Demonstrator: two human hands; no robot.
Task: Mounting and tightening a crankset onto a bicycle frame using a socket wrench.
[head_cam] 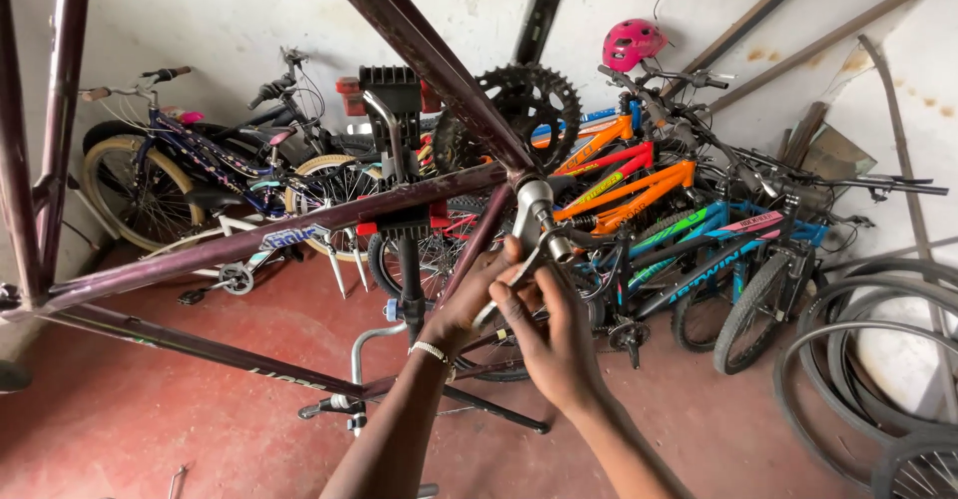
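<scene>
Head view: 2 bare hands meet at the silver metal bottom-bracket shell (535, 203) of a dark maroon steel bicycle frame (249, 238) clamped in a black repair stand (409, 259). The left hand (477, 297) and right hand (544, 334) are both curled closed around a slim silver wrench (521, 271) seated near the shell; keeping it square and fully engaged likely prevents slipping. Below lies a red concrete floor (150, 409); stacked colourful bicycles (659, 210) and loose black tyres (878, 359) line the stained white wall (230, 10).
</scene>
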